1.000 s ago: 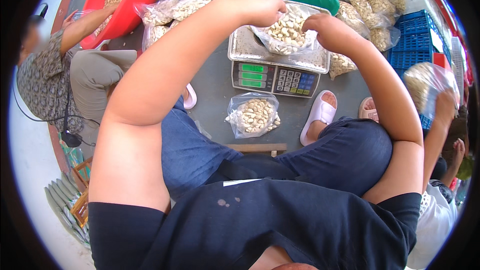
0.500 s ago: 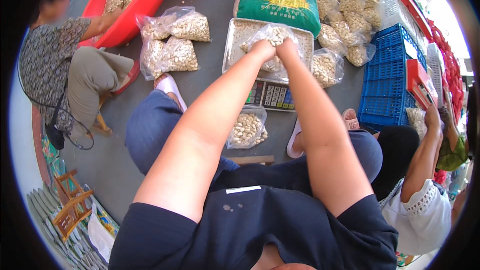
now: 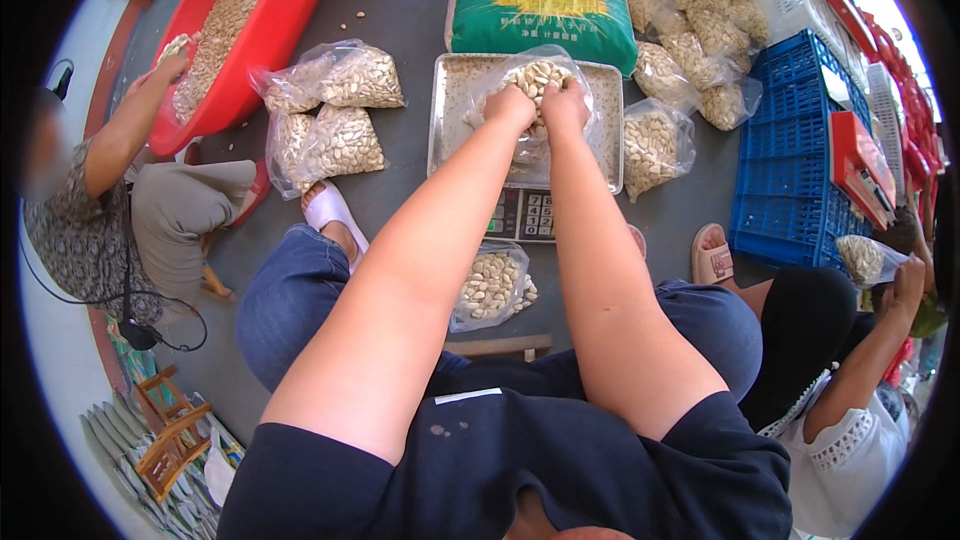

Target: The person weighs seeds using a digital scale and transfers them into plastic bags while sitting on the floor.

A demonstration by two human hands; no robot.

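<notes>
A clear plastic bag (image 3: 541, 76) of pale, bean-like seeds stands on the speckled metal tray (image 3: 440, 140) of a scale. Its mouth gapes wide, and the seeds show inside. My left hand (image 3: 511, 108) is closed on the left part of the bag's near rim, knuckles up. Close beside it, my right hand (image 3: 566, 106) pinches the rim on the right. The fingertips of both hands are partly hidden. Below the tray, the scale's keypad (image 3: 537, 216) is partly covered by my right forearm. Another bag of seeds (image 3: 490, 285) lies on the floor nearer me.
Filled bags (image 3: 340, 140) stand to the left, with one bag (image 3: 653, 145) right of the tray. Beyond lies a green sack (image 3: 540, 25) bearing another scale. A blue crate (image 3: 785, 160) stands right. A co-worker sits left by a red trough (image 3: 225, 70); another person (image 3: 850, 440) sits right.
The bag's mouth has spread wider, showing more seeds, and my hands are slightly farther apart at its rim. The left co-worker's hand has risen over the trough. The right person now holds up a filled bag.
</notes>
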